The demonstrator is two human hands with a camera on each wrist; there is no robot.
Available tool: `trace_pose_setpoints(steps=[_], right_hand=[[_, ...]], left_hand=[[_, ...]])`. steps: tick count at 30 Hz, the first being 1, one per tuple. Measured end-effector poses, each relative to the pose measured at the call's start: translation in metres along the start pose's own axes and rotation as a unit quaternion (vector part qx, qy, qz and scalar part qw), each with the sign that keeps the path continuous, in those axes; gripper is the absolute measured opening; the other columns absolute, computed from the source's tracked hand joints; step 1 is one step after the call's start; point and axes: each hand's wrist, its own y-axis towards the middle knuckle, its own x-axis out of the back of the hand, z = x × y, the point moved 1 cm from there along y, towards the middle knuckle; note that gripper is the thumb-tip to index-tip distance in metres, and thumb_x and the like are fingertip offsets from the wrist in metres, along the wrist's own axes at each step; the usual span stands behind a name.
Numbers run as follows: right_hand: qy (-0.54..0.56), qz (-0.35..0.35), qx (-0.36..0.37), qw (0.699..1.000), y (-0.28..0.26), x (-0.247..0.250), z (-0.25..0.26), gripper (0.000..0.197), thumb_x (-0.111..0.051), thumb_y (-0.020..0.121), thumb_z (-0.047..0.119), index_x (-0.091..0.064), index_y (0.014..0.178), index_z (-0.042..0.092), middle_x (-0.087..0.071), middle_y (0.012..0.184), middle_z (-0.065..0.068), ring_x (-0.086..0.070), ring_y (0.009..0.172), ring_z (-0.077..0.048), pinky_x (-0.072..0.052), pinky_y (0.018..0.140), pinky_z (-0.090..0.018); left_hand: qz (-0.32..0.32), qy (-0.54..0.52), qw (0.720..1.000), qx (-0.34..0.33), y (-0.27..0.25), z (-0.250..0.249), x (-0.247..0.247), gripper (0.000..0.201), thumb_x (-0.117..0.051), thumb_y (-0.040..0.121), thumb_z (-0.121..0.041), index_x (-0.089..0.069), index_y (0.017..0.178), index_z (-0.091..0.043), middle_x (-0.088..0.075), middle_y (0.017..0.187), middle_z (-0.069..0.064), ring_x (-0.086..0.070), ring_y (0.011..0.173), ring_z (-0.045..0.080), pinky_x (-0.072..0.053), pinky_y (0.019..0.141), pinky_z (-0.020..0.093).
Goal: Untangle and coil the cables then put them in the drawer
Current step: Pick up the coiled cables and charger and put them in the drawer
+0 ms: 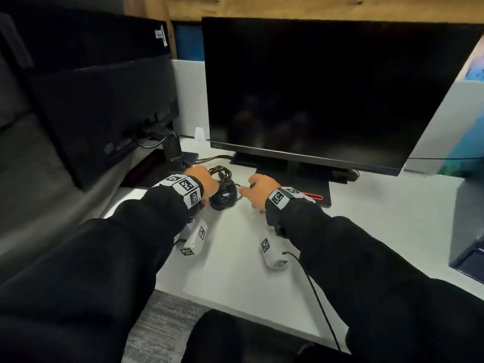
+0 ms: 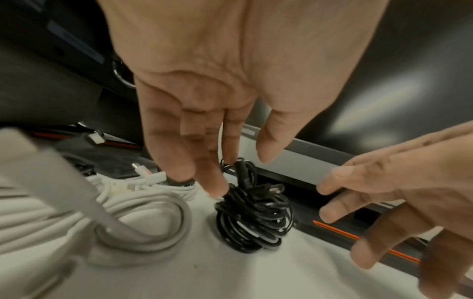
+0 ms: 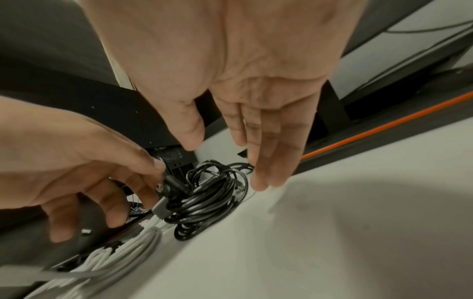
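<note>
A coiled black cable bundle (image 1: 224,191) (image 2: 253,218) (image 3: 204,202) lies on the white desk (image 1: 235,263) in front of the monitor stand. My left hand (image 1: 207,180) (image 2: 240,172) reaches down onto its left side, and in the right wrist view thumb and forefinger pinch the plug end (image 3: 167,182). My right hand (image 1: 246,188) (image 3: 225,165) hovers just right of the bundle with straight fingers, holding nothing. A loosely looped white cable (image 2: 143,206) (image 3: 122,252) lies left of the black one, hidden under my left arm in the head view. No drawer is in view.
A dark monitor (image 1: 314,87) stands right behind the cables on a black base (image 1: 293,179) with an orange strip (image 1: 313,196). Another monitor's back (image 1: 104,100) and its stand (image 1: 172,153) crowd the left. A dark blue box (image 1: 468,231) sits at the right.
</note>
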Motion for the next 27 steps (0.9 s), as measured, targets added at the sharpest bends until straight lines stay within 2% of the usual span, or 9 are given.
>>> trace_pose_setpoints(steps=[2,4,7,9,12,16,21,23,27], right_hand=[[0.016,0.006,-0.02,1.0,0.017,-0.014,0.001,0.065,-0.056,0.084,0.06,-0.049,0.131,0.016,-0.064,0.111,-0.008,-0.069,0.091,-0.027,-0.059,0.082,-0.047],[0.028,0.01,-0.04,0.999,0.03,-0.025,0.003,0.069,-0.056,0.081,0.064,-0.049,0.128,0.014,-0.064,0.11,-0.009,-0.069,0.089,-0.028,-0.06,0.081,-0.047],[0.077,0.034,-0.052,0.995,0.042,-0.032,0.006,0.048,-0.061,0.086,0.057,-0.058,0.095,0.01,-0.071,0.093,-0.012,-0.074,0.084,-0.03,-0.061,0.079,-0.049],[0.107,0.052,-0.049,0.992,0.047,-0.034,0.007,0.037,-0.068,0.086,0.048,-0.058,0.083,0.012,-0.074,0.083,-0.013,-0.075,0.08,-0.029,-0.062,0.078,-0.05],[0.123,0.049,-0.048,0.99,0.05,-0.035,0.004,0.029,-0.076,0.083,0.037,-0.062,0.085,0.011,-0.075,0.085,-0.014,-0.075,0.081,-0.03,-0.062,0.079,-0.048],[0.17,0.03,-0.061,0.983,0.043,-0.033,-0.003,0.031,-0.075,0.084,0.02,-0.067,0.109,0.004,-0.07,0.098,-0.012,-0.071,0.084,-0.027,-0.062,0.077,-0.046],[0.182,-0.058,-0.034,0.981,0.025,-0.027,-0.01,0.041,-0.071,0.085,0.013,-0.063,0.124,0.012,-0.066,0.116,-0.009,-0.065,0.103,-0.03,-0.058,0.088,-0.048],[0.204,-0.082,-0.025,0.975,0.016,-0.015,-0.012,0.045,-0.072,0.084,0.011,-0.061,0.127,0.016,-0.067,0.117,-0.007,-0.066,0.104,-0.027,-0.058,0.089,-0.046],[0.207,-0.131,0.007,0.969,-0.01,0.028,-0.014,0.038,-0.075,0.082,0.014,-0.066,0.118,0.021,-0.067,0.093,0.002,-0.07,0.093,-0.025,-0.06,0.084,-0.045]], left_hand=[[-0.021,-0.01,1.0,0.019,0.01,0.004,-0.005,0.023,-0.061,0.092,-0.032,-0.058,0.087,-0.01,-0.072,0.089,0.01,-0.072,0.076,0.029,-0.06,0.072,0.035],[-0.026,-0.014,0.999,0.026,0.017,0.007,-0.01,0.026,-0.062,0.092,-0.036,-0.057,0.094,-0.01,-0.069,0.091,0.009,-0.07,0.075,0.028,-0.057,0.069,0.032],[-0.002,-0.002,1.0,0.019,0.026,0.008,-0.018,0.031,-0.061,0.094,-0.037,-0.062,0.104,-0.008,-0.067,0.096,0.009,-0.067,0.082,0.027,-0.055,0.07,0.032],[0.006,0.013,1.0,0.014,0.031,0.009,-0.022,0.032,-0.064,0.091,-0.034,-0.067,0.108,-0.008,-0.07,0.104,0.011,-0.067,0.092,0.029,-0.056,0.08,0.034],[0.01,0.002,1.0,0.015,0.033,0.01,-0.025,0.03,-0.065,0.088,-0.031,-0.069,0.108,-0.008,-0.071,0.107,0.012,-0.066,0.096,0.029,-0.055,0.084,0.035],[0.028,-0.101,0.994,0.04,0.027,0.009,-0.021,0.029,-0.069,0.086,-0.029,-0.068,0.104,-0.006,-0.071,0.099,0.011,-0.068,0.089,0.028,-0.057,0.083,0.036],[0.114,-0.294,0.944,0.098,-0.005,-0.005,-0.018,0.012,-0.064,0.093,-0.017,-0.059,0.096,-0.007,-0.065,0.088,0.015,-0.069,0.069,0.03,-0.058,0.05,0.036],[0.117,-0.332,0.934,0.07,-0.013,-0.014,-0.016,0.018,-0.064,0.094,-0.021,-0.059,0.104,-0.008,-0.064,0.091,0.011,-0.069,0.075,0.029,-0.06,0.055,0.038],[0.097,-0.362,0.927,0.008,-0.03,-0.042,-0.003,0.025,-0.062,0.094,-0.031,-0.062,0.109,-0.012,-0.066,0.098,0.007,-0.071,0.08,0.027,-0.06,0.07,0.043]])
